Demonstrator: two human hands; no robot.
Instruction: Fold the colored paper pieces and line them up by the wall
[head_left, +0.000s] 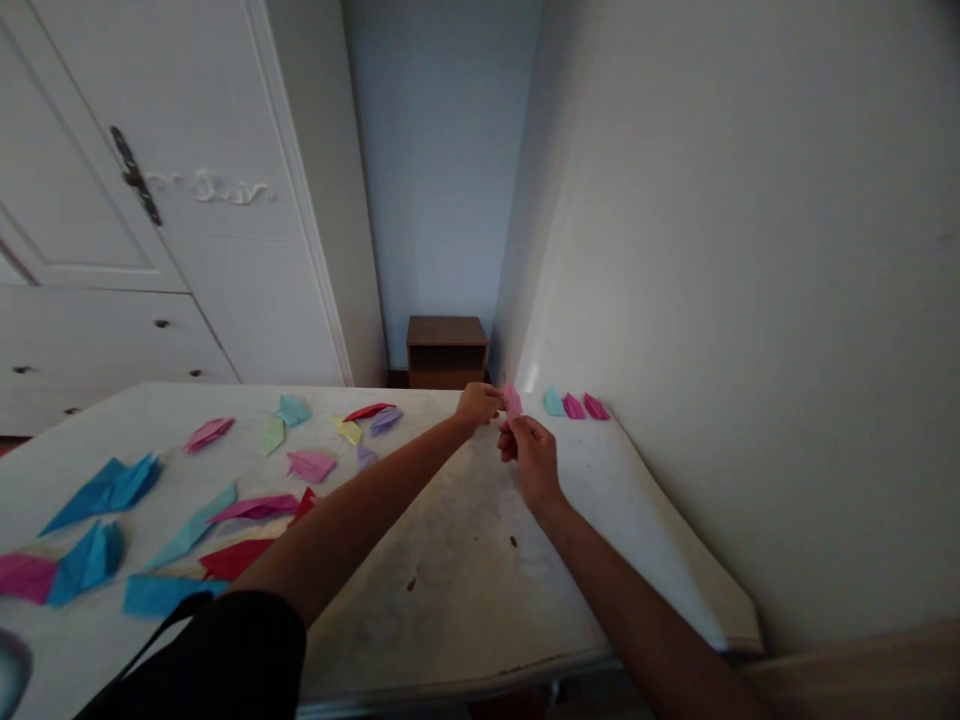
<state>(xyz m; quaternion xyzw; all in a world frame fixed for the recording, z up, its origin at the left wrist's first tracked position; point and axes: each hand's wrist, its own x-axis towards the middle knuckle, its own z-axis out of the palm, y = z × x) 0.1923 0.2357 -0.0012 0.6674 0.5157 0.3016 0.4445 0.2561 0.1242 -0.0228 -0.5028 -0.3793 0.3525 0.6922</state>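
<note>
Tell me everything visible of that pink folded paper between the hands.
The pale pink folded-paper piece is small and narrow, its length nearly upright, by the far edge of the white table. The left hand meets its left side, the right hand its lower end; fine folds and exact grip are unclear.

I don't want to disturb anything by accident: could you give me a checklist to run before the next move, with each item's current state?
1. Pink folded paper at the fingertips: ok, it is by those of the left hand and right hand.
2. Grip firm: cannot tell, the contact is too small to judge.
3. Light blue piece apart from pink: ok, tabletop shows between.
4. Two magenta pieces untouched: ok, they sit right of the light blue one.
5. Red piece beside the left forearm fully visible: not ok, partly covered.
</note>
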